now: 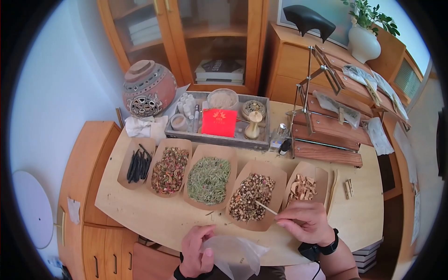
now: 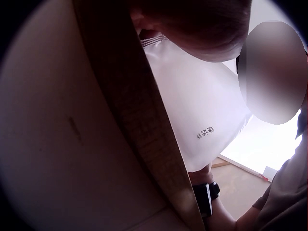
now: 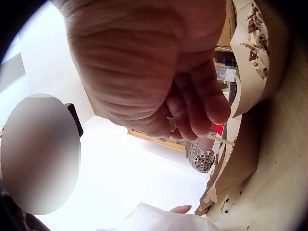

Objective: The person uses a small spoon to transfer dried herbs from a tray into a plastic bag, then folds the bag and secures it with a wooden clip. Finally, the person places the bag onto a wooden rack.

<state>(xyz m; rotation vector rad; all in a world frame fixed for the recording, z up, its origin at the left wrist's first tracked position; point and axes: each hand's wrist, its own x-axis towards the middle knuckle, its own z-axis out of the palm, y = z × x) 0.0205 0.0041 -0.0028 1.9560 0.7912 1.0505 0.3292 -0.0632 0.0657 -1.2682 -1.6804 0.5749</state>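
The right hand [image 1: 305, 223] pinches a thin pale stick [image 1: 267, 207], its far end in a paper tray of brown dried pieces [image 1: 252, 196]. In the right wrist view the hand [image 3: 144, 62] has curled fingers, with the stick [image 3: 220, 139] reaching to a tray. Near the table's front edge the left hand [image 1: 198, 249] grips a translucent white bag [image 1: 235, 254]. Small dark print shows on the bag [image 2: 192, 106] in the left wrist view, below the large blurred left hand [image 2: 197, 29].
Paper trays of green herb [image 1: 208, 181], mixed petals [image 1: 170, 170], dark pods [image 1: 138, 164] and pale chips [image 1: 303, 187] stand in a row. Behind are a grey tray [image 1: 205, 138] with a red packet [image 1: 219, 123], small bottles [image 1: 278, 136] and a wooden rack [image 1: 326, 151].
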